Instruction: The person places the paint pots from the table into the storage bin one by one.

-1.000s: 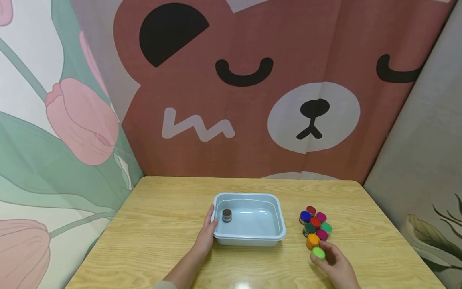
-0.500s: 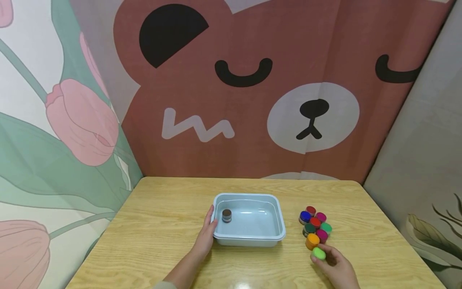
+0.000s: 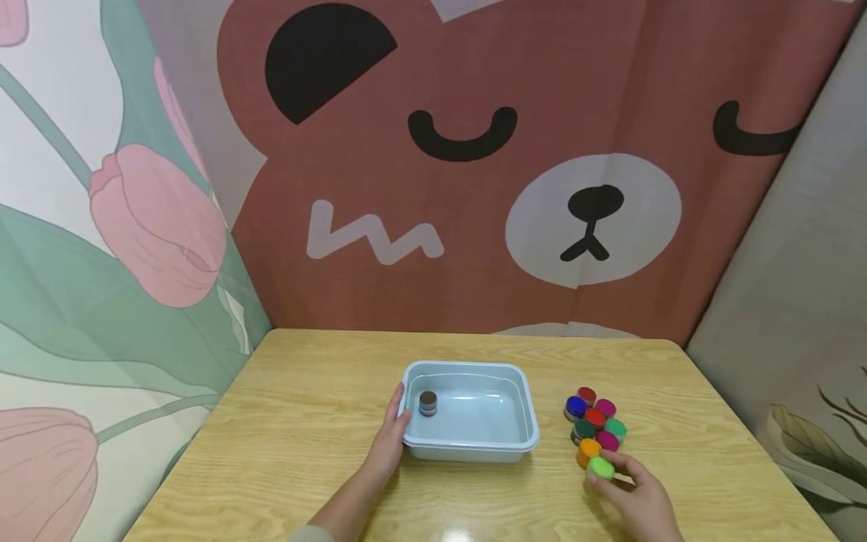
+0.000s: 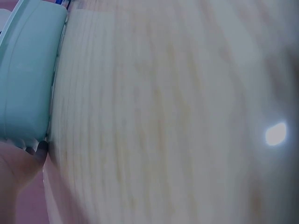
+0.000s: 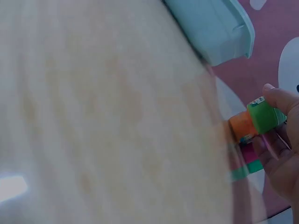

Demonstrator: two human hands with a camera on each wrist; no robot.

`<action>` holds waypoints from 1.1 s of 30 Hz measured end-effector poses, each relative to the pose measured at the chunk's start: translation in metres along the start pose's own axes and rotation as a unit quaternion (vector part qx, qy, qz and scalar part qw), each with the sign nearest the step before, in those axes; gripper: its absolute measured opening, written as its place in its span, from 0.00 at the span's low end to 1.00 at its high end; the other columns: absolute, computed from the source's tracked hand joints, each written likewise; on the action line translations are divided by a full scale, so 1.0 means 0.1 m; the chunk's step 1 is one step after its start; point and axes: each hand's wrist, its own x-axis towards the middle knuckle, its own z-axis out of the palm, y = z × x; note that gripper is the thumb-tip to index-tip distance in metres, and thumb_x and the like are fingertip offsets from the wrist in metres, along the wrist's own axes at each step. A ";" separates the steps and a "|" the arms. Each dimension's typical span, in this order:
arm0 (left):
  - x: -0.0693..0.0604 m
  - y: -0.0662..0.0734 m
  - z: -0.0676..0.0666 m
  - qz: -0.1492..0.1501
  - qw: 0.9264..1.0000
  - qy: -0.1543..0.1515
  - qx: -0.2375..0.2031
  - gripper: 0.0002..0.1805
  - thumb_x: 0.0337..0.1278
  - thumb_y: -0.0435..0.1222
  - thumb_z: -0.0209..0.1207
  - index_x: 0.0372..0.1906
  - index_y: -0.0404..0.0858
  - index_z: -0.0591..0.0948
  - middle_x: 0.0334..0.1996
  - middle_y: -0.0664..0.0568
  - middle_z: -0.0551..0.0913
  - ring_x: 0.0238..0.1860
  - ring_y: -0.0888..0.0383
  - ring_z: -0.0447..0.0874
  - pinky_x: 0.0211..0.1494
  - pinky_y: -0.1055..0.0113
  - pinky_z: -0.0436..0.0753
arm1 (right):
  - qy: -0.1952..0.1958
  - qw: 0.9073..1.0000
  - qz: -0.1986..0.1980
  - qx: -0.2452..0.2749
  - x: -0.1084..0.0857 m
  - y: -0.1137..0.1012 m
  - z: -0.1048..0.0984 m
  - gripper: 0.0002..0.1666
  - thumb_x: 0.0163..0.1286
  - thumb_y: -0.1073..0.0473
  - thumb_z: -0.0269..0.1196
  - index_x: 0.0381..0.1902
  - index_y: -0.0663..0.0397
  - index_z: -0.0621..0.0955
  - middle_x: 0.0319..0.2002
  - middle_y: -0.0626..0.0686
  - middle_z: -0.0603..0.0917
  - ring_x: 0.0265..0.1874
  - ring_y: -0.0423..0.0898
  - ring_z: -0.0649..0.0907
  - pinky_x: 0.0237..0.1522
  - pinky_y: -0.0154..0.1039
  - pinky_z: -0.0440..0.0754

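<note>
A pale blue tray [image 3: 467,455] stands on the table, with a small brown-lidded jar [image 3: 427,403] inside at its left. My left hand [image 3: 387,444] grips the tray's left side, thumb at the rim; the left wrist view shows the hand [image 4: 23,165] at the tray's end [image 4: 30,74]. My right hand [image 3: 643,497] pinches a light green jar [image 3: 600,469] between thumb and fingers, close beside an orange jar [image 3: 588,453]. In the right wrist view the green jar [image 5: 265,115] in my hand [image 5: 282,154] overlaps the orange one [image 5: 242,126].
Behind the orange jar several jars stand close together, among them a blue one [image 3: 575,408], a red one [image 3: 594,418], a dark green one [image 3: 583,431] and a magenta one [image 3: 607,440]. A curtain with a bear print hangs beyond the table's back edge.
The light green jar in my right hand has risen slightly and tilted. My left hand keeps its grip on the tray. The head view has shifted a little.
</note>
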 end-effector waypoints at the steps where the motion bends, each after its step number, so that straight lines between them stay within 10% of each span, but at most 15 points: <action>1: 0.00 0.00 0.00 0.001 1.000 0.000 0.002 0.31 0.77 0.45 0.37 0.79 0.52 0.47 0.79 0.43 0.46 0.78 0.35 0.40 0.74 0.29 0.43 | 0.002 1.000 -0.006 0.000 0.00 -0.03 0.00 0.44 0.60 0.44 0.70 0.67 0.62 0.71 0.62 0.65 0.76 0.60 0.60 0.76 0.53 0.47 0.83; 8: 0.01 0.00 0.00 0.016 1.000 0.005 -0.002 0.31 0.76 0.42 0.38 0.79 0.49 0.48 0.79 0.42 0.47 0.78 0.35 0.40 0.75 0.31 0.43 | 0.005 0.998 -0.052 -0.026 0.02 -0.28 -0.06 0.42 0.60 0.40 0.69 0.65 0.56 0.74 0.61 0.58 0.77 0.51 0.39 0.74 0.44 0.25 0.80; 12: 0.01 0.01 0.02 0.016 1.000 0.010 -0.005 0.31 0.77 0.42 0.38 0.79 0.48 0.49 0.79 0.42 0.47 0.78 0.35 0.40 0.75 0.31 0.43 | 0.010 0.997 -0.077 -0.030 0.06 -0.44 -0.04 0.40 0.60 0.41 0.70 0.65 0.54 0.74 0.62 0.59 0.76 0.54 0.44 0.75 0.43 0.21 0.76; 33: -0.01 0.01 0.03 0.024 1.000 0.012 -0.014 0.31 0.77 0.43 0.38 0.79 0.47 0.48 0.79 0.42 0.46 0.78 0.35 0.40 0.74 0.31 0.42 | -0.062 0.979 -0.183 0.069 0.38 -1.10 0.54 0.31 0.61 0.55 0.71 0.60 0.58 0.78 0.56 0.57 0.80 0.55 0.48 0.77 0.52 0.34 0.84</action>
